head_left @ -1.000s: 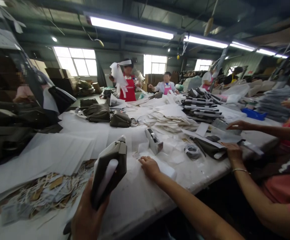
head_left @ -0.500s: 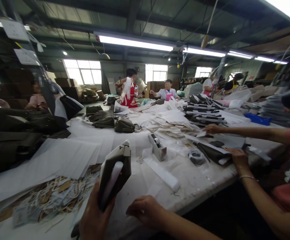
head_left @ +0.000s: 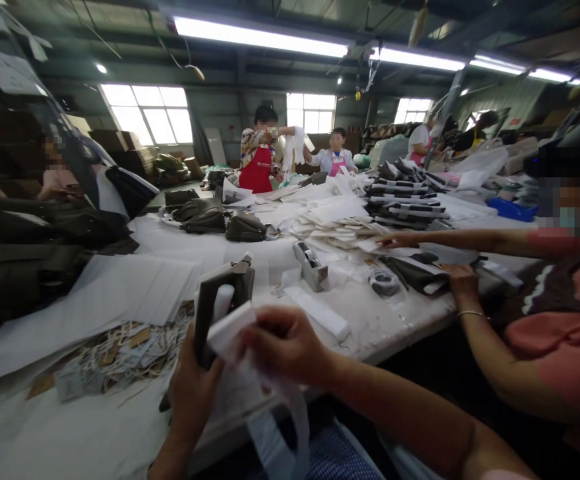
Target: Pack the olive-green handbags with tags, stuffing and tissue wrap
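My left hand (head_left: 190, 393) grips the lower part of a dark grey-green handbag (head_left: 220, 303), held upright over the table's near edge. A white foam roll sticks out of the bag's open side. My right hand (head_left: 285, 343) is closed on a white foam sheet (head_left: 240, 340) right beside the bag; the sheet's loose end hangs down towards my lap (head_left: 280, 440). The white-covered table (head_left: 395, 327) lies just beyond both hands.
A tape dispenser (head_left: 310, 265), a rolled foam piece (head_left: 317, 312) and a coil of cord (head_left: 383, 282) lie ahead. Paper tags (head_left: 115, 350) are heaped at left. A person at right (head_left: 545, 313) handles a dark bag (head_left: 415, 275). Stacked bags and other workers stand farther back.
My right hand left the table, came back to me and now holds a white foam sheet against the bag. The bag stays in my left hand.
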A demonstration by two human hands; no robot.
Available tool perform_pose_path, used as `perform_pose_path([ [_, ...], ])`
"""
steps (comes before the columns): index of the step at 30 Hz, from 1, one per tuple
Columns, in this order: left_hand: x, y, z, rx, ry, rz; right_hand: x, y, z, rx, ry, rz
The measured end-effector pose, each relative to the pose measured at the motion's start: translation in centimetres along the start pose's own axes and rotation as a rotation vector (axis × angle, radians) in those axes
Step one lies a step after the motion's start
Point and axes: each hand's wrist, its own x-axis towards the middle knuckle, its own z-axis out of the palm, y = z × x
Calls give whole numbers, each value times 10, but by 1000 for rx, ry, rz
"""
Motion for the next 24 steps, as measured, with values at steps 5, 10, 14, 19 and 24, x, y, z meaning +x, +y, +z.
perform_pose_path([
  [5, 5, 6, -3, -28, 7, -36, 73, 69, -80, -441, 331, -66],
  [10, 4, -2, 2, -33, 16, -82, 95, 145, -138, -694, 343, 35],
  [14, -1, -6, 11, -42, 18, -54, 109, 176, -153, -845, 264, 111],
  [19, -5, -6, 16, -11, 36, 12, 127, 187, -168, -1005, 220, 209],
  [24, -6, -10, 17, 27, 48, 80, 77, 174, -165, -1099, 175, 227],
])
